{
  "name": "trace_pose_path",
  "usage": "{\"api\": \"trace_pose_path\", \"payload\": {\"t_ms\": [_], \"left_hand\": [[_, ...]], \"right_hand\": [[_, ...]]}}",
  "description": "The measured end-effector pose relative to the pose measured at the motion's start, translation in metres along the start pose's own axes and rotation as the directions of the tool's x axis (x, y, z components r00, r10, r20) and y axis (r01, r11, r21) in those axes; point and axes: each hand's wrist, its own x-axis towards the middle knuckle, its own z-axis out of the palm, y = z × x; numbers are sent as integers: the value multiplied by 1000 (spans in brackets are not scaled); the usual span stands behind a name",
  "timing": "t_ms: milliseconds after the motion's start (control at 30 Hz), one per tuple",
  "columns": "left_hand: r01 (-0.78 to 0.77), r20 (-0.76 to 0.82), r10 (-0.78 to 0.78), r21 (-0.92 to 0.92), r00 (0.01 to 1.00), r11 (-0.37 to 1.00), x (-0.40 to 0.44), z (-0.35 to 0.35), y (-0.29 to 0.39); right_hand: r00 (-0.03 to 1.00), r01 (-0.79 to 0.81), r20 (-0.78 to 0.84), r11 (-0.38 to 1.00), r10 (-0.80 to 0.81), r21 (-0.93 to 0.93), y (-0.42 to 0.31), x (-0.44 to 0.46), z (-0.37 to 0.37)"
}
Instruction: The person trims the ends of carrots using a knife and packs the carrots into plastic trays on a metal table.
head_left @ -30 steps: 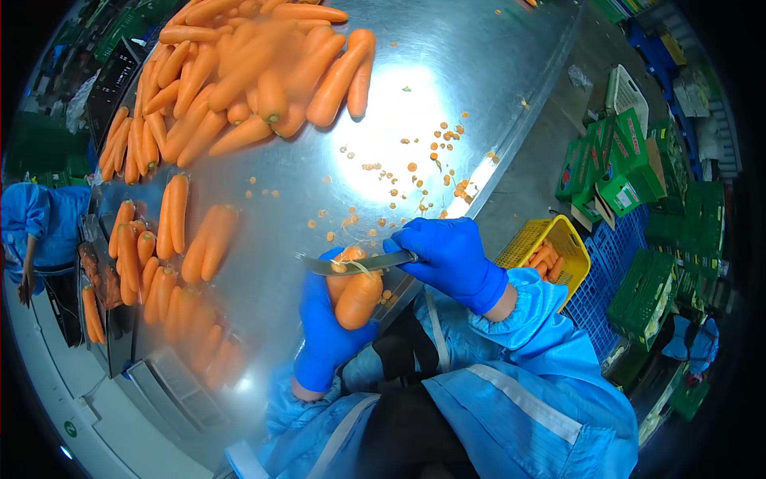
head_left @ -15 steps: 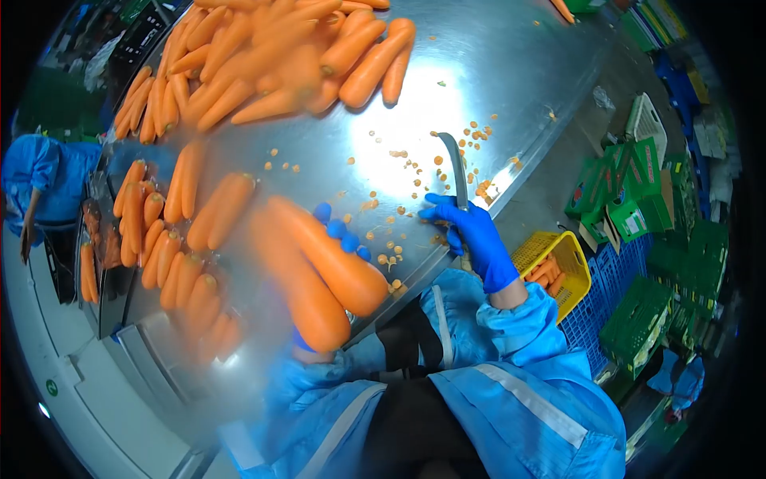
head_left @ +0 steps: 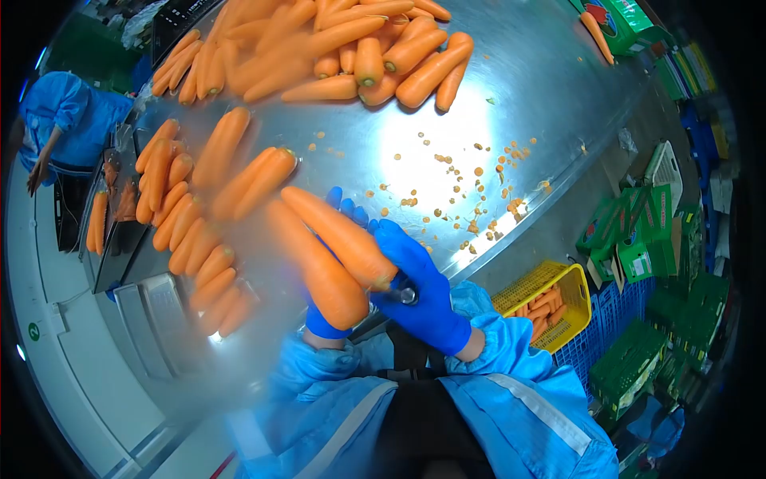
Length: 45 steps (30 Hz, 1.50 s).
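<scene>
Two large carrots [head_left: 339, 239] lie side by side in my left hand [head_left: 325, 323], which wears a blue glove; its fingertips show beyond their far side and its palm is hidden under them. My right hand [head_left: 423, 291], also gloved in blue, is closed around the knife [head_left: 408, 295], with only the handle's end showing clearly and the blade hidden. Its fingers touch the right side of the carrots. Small cut carrot ends [head_left: 455, 180] are scattered on the metal table [head_left: 550, 104] beyond my hands.
A big carrot pile [head_left: 319, 48] is at the far left of the table, with paired carrots [head_left: 255, 184] in rows nearer. On the right stand a yellow crate [head_left: 578, 307] of carrots, a blue crate [head_left: 614, 311] and green boxes [head_left: 638, 231]. A person [head_left: 72, 120] stands at the left.
The knife, earlier over the carrots and then held out to the right, is now low in my right hand, which has come back to the carrots. The view has shifted, moving the table's contents rightward and up.
</scene>
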Motion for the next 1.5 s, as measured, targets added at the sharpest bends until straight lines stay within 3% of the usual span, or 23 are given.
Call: {"api": "trace_pose_path", "payload": {"t_ms": [33,100,167,233,300,367,400,467,567,633,700,733,767,833,867,933,1033,1133,1333,1500], "left_hand": [[-10,90,22,-124,996,992,-1,-3,1],[-8,-35,16,210,999,978,-12,-1,17],[17,-105,30,421,994,907,-21,-20,39],[27,-113,38,519,993,854,-30,-76,69],[143,-229,75,797,970,587,-41,-102,100],[152,-211,220,954,952,258,-46,-128,115],[100,-122,318,991,940,86,-44,-146,115],[173,-192,377,981,906,84,-39,-146,119],[-8,84,181,923,980,-385,-22,-126,112],[19,13,98,949,995,-315,-16,-126,102],[2,13,60,971,998,-241,-11,-139,92],[-75,93,21,902,995,-426,-13,-139,91],[-108,141,30,865,990,-490,-16,-144,87],[-164,236,38,775,971,-610,-21,-155,77],[-113,173,38,781,984,-614,-25,-153,74],[-9,47,44,779,998,-627,-29,-134,68],[38,37,88,695,995,-718,-28,-143,58],[-16,113,83,679,990,-734,-23,-149,59],[59,-37,45,668,998,-742,-13,-143,65],[76,-92,21,657,996,-750,-4,-143,63]], "right_hand": [[998,-61,8,998,61,-17,5,0,3],[982,-188,23,981,190,-55,10,-3,7],[919,-395,57,906,391,154,0,7,-1],[835,-548,117,793,538,268,2,15,-11],[699,-709,211,624,683,329,3,22,-21],[694,-720,226,658,683,221,15,18,-15],[692,-720,233,674,683,164,23,16,-11],[667,-724,281,689,690,29,34,16,5],[578,-771,377,636,724,-41,38,30,33],[521,-816,431,578,736,1,49,34,49],[645,-729,334,684,687,0,52,31,55],[685,-686,297,726,665,-45,53,29,53],[722,-641,263,762,640,-94,54,26,50],[604,-759,314,649,732,-52,45,27,35],[542,-810,340,586,769,-33,42,27,28],[593,-778,303,628,746,-24,52,16,18],[588,-791,266,612,764,-11,47,14,9],[593,-794,241,608,768,16,47,9,-1],[544,-838,178,540,820,78,52,-10,-27],[593,-805,114,584,797,106,55,-28,-36]]}}
